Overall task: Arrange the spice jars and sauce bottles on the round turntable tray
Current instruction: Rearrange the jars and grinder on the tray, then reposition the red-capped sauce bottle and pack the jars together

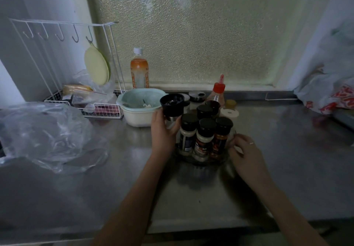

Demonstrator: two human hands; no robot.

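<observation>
A clear round turntable tray (201,161) sits on the steel counter, crowded with several black-capped spice jars (206,136). My left hand (162,130) grips a tall jar with a wide black grinder cap (171,105) at the tray's left edge. My right hand (247,150) rests against the tray's right rim, fingers curled on it. Behind the tray stand a red-capped sauce bottle (218,90), a yellow-lidded jar (230,105) and a silver-lidded jar (196,98). How the grinder jar's base meets the tray is hidden by my hand.
A white and pale-blue bowl (138,109) stands just left of the tray. An orange drink bottle (139,71) is by the frosted window. A white wire rack (84,104) and crumpled clear plastic (47,136) fill the left; a plastic bag (329,92) lies far right.
</observation>
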